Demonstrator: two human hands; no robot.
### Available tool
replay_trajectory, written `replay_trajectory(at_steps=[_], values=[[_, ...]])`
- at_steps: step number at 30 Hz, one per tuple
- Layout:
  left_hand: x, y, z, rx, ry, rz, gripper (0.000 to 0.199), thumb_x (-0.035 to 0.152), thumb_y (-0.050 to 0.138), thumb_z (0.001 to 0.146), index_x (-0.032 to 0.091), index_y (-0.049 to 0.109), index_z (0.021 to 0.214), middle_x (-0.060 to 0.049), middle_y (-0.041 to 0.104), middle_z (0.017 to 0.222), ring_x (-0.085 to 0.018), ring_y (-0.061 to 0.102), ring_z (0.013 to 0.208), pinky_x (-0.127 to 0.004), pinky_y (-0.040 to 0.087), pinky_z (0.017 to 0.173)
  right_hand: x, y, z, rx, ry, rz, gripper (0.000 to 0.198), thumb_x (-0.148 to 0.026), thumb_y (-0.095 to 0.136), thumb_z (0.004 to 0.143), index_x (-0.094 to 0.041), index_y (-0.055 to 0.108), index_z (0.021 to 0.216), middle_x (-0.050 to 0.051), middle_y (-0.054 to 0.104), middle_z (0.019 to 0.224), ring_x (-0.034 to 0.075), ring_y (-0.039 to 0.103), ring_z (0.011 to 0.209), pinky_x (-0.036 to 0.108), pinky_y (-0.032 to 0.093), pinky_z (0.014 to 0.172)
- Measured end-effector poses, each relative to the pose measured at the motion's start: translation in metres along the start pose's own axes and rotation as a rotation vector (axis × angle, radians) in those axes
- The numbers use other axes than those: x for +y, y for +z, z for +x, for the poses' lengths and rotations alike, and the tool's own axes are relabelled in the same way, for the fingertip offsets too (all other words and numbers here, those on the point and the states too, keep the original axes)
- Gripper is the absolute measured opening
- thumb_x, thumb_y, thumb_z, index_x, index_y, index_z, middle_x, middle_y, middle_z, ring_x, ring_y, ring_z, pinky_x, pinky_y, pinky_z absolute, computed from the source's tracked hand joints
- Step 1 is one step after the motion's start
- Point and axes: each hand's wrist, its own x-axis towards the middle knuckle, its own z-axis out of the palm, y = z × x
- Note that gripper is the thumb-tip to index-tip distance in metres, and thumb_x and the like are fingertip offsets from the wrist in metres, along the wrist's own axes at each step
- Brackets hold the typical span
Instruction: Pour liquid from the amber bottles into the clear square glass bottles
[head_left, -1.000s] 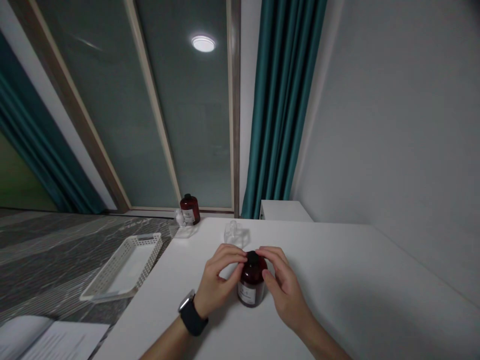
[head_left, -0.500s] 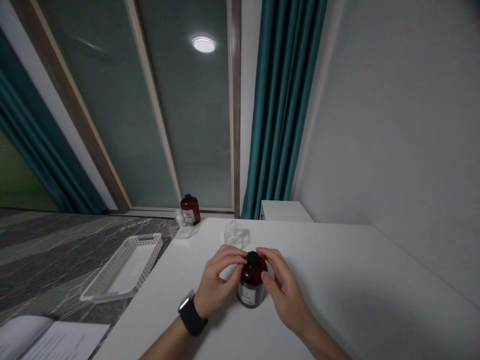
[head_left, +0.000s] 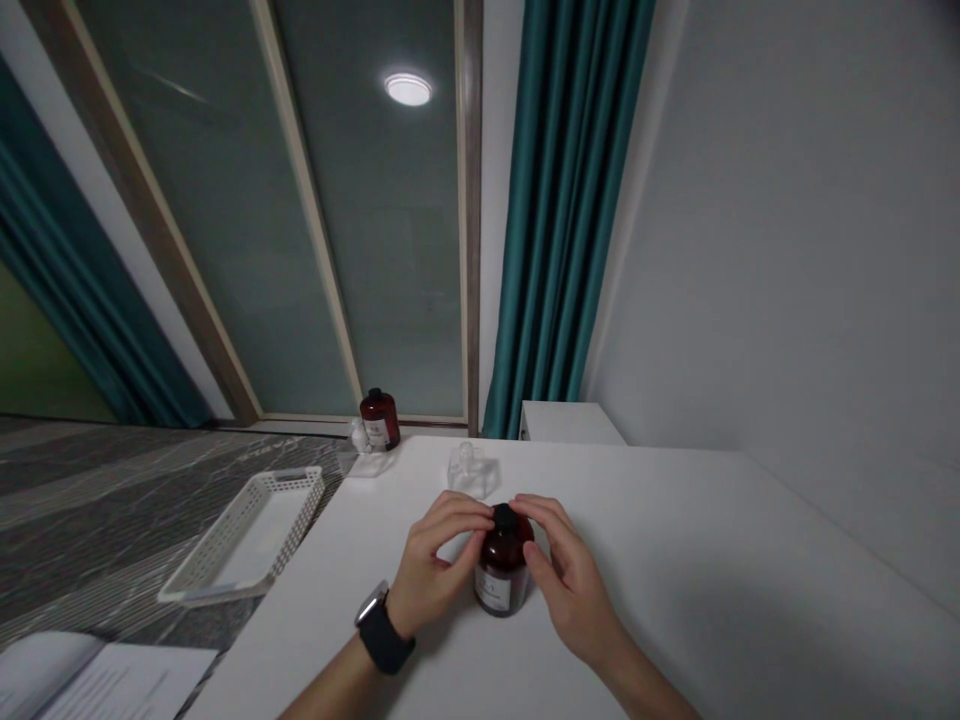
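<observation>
A dark brown bottle [head_left: 504, 560] with a black cap and a pale label stands upright on the white table [head_left: 645, 600]. Bent fingers and thumb of my left hand [head_left: 435, 560] rest at its left shoulder and neck, close beside the cap. From the right, my right hand [head_left: 574, 570] curves round the bottle, its fingertips near the cap and its thumb against the side. Between them my two hands grip the bottle; the far fingertips are partly hidden. A dark smartwatch [head_left: 384, 628] is on my left wrist.
Behind the bottle stands a clear glass-like piece [head_left: 469, 468]. A second brown bottle [head_left: 380, 420] is at the far left corner beside another clear object [head_left: 360, 440]. A white perforated basket [head_left: 251, 535] and an open book [head_left: 112, 680] lie to the left on dark patterned flooring.
My right fingertips have shifted very slightly toward the cap. Otherwise hands and bottle stay almost exactly where they were.
</observation>
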Motion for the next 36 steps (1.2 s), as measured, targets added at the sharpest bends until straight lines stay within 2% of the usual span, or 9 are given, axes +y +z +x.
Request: replay_trajectory(at_steps=[3, 8, 15, 20, 24, 27, 32, 36], values=[[0.001, 0.000, -0.002, -0.007, 0.004, -0.002, 0.022, 0.006, 0.060, 0.089, 0.021, 0.072, 0.098, -0.008, 0.073, 0.094, -0.021, 0.065, 0.089, -0.036, 0.055, 0.077, 0.001, 0.003, 0.002, 0.017, -0.031, -0.024, 0.029, -0.026, 0.051, 0.096, -0.028, 0.060, 0.124, 0.009, 0.060, 0.123, 0.025, 0.055, 0.119, 0.043, 0.044, 0.105], [0.002, 0.001, -0.005, -0.022, 0.013, 0.010, 0.024, 0.006, 0.059, 0.089, 0.022, 0.071, 0.102, -0.008, 0.071, 0.095, -0.021, 0.064, 0.090, -0.036, 0.054, 0.077, 0.003, 0.008, 0.009, 0.062, -0.088, -0.067, 0.019, -0.023, 0.056, 0.093, -0.026, 0.065, 0.109, 0.008, 0.065, 0.111, 0.025, 0.060, 0.111, 0.042, 0.049, 0.099], [0.003, 0.000, -0.004, -0.018, 0.006, -0.039, 0.022, 0.010, 0.056, 0.091, 0.021, 0.070, 0.103, -0.008, 0.071, 0.093, -0.021, 0.063, 0.090, -0.036, 0.053, 0.078, 0.005, 0.012, 0.013, 0.097, -0.079, -0.027, 0.016, -0.020, 0.058, 0.091, -0.026, 0.064, 0.104, 0.006, 0.065, 0.107, 0.022, 0.060, 0.106, 0.039, 0.049, 0.095], [0.001, -0.005, -0.004, -0.006, -0.062, 0.000, 0.020, 0.021, 0.051, 0.096, 0.020, 0.071, 0.101, -0.010, 0.070, 0.094, -0.023, 0.064, 0.090, -0.037, 0.053, 0.077, 0.008, 0.012, 0.014, 0.171, 0.034, 0.099, 0.013, -0.028, 0.060, 0.090, -0.024, 0.065, 0.101, 0.005, 0.066, 0.100, 0.021, 0.063, 0.098, 0.037, 0.050, 0.090], [-0.002, -0.005, -0.004, -0.016, -0.096, 0.033, 0.020, 0.020, 0.050, 0.096, 0.019, 0.070, 0.099, -0.010, 0.070, 0.093, -0.022, 0.064, 0.089, -0.037, 0.053, 0.078, 0.008, 0.003, 0.017, 0.271, 0.195, 0.252, 0.022, -0.039, 0.067, 0.086, -0.022, 0.064, 0.099, 0.006, 0.069, 0.096, 0.022, 0.064, 0.094, 0.037, 0.051, 0.087], [-0.003, -0.003, -0.004, -0.042, -0.109, 0.033, 0.020, 0.020, 0.050, 0.096, 0.019, 0.070, 0.100, -0.010, 0.070, 0.094, -0.022, 0.065, 0.089, -0.036, 0.054, 0.078, 0.010, -0.005, 0.019, 0.310, 0.295, 0.412, 0.025, -0.044, 0.071, 0.083, -0.022, 0.063, 0.094, 0.004, 0.070, 0.092, 0.022, 0.064, 0.092, 0.038, 0.050, 0.087], [-0.004, -0.004, -0.003, -0.069, -0.114, 0.058, 0.019, 0.019, 0.050, 0.096, 0.019, 0.069, 0.099, -0.010, 0.069, 0.095, -0.022, 0.065, 0.089, -0.035, 0.054, 0.078, 0.014, -0.014, 0.023, 0.357, 0.366, 0.711, 0.024, -0.044, 0.071, 0.082, -0.023, 0.061, 0.082, 0.000, 0.062, 0.084, 0.019, 0.061, 0.081, 0.038, 0.053, 0.080], [-0.006, -0.004, -0.005, -0.080, -0.110, 0.065, 0.018, 0.017, 0.050, 0.095, 0.019, 0.067, 0.101, -0.009, 0.068, 0.095, -0.021, 0.064, 0.089, -0.035, 0.054, 0.078, 0.015, -0.016, 0.023, 0.345, 0.445, 0.781, 0.023, -0.043, 0.071, 0.081, -0.024, 0.065, 0.094, 0.000, 0.062, 0.080, 0.017, 0.059, 0.075, 0.036, 0.053, 0.075]])
